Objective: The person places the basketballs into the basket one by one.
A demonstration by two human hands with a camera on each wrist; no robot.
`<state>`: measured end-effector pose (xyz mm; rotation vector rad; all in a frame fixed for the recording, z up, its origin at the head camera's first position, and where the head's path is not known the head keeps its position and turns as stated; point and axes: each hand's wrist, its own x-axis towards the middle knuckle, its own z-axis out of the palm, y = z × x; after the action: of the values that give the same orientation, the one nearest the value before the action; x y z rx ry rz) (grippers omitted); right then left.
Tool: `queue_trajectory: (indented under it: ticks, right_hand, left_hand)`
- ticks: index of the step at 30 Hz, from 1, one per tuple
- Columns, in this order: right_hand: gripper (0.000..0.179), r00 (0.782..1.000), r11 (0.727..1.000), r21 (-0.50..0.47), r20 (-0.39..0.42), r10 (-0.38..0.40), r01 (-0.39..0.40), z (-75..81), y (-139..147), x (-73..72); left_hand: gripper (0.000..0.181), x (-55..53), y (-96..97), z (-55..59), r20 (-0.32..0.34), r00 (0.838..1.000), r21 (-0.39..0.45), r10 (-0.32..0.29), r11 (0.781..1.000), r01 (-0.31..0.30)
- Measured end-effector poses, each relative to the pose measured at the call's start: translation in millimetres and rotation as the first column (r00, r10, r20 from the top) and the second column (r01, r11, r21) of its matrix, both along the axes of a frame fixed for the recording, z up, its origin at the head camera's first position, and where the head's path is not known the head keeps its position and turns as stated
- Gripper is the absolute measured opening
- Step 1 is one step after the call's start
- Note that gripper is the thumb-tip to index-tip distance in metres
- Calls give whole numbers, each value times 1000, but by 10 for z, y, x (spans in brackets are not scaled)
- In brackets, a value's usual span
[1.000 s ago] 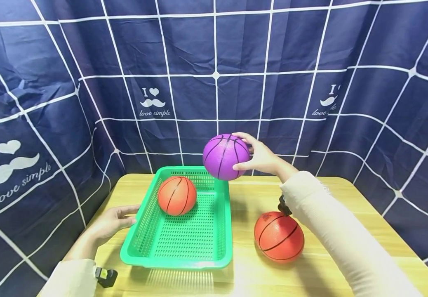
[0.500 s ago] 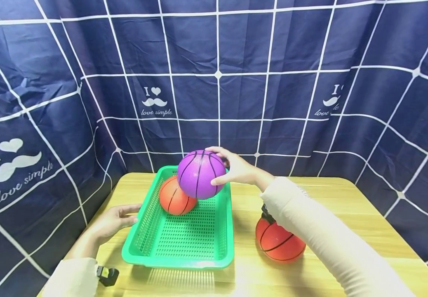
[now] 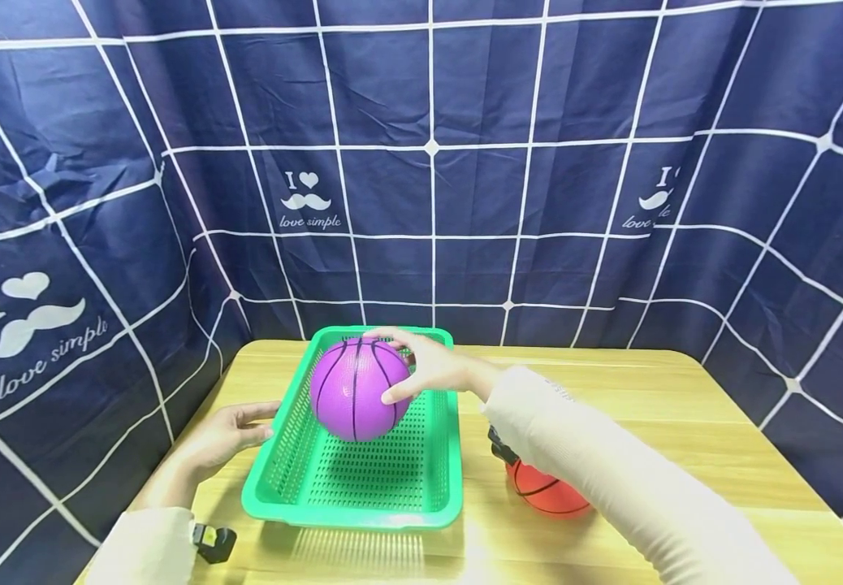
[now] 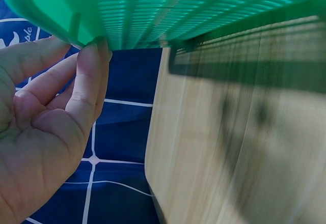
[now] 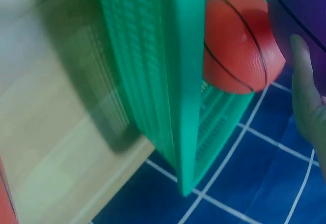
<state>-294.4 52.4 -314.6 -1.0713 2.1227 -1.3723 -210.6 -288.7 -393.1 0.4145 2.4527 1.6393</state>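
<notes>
My right hand grips a small purple basketball from its right side, held over the green plastic basket. In the right wrist view, an orange basketball lies inside the basket, beside the purple one; from the head it is hidden behind the purple ball. My left hand is at the basket's left rim, with thumb and fingertips touching its outer side. The left wrist view shows those fingers right under the rim.
Another orange basketball sits on the wooden table right of the basket, partly covered by my right sleeve. A dark blue curtain with white grid lines hangs behind and at both sides.
My right hand has carried the purple basketball left and downward, from beyond the basket's back right corner to over its inside. The left hand stays at the rim.
</notes>
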Motion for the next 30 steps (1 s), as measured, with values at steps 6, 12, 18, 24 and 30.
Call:
queue_trajectory:
  ticks: [6,12,18,24,30]
  right_hand:
    - [81,995,999,28,86,43,-46,-91,-132,81]
    - [81,994,995,77,95,60,-67,-187,-252,150]
    - [80,993,991,110,93,71,-81,-272,-326,206]
    - [80,992,986,134,88,92,-103,-350,-387,239]
    - [78,986,982,148,142,92,-113,-405,-442,273]
  left_hand:
    - [50,-8,2,0,2,1000,7,-7,1000,7]
    - [51,-11,-2,-7,12,1000,20,-7,1000,7]
    - [52,-10,-6,-10,7,1000,29,-27,999,27]
    - [51,-11,-9,-2,0,1000,18,-27,999,27]
    - [51,-10,-5,-4,9,1000,21,-19,1000,18]
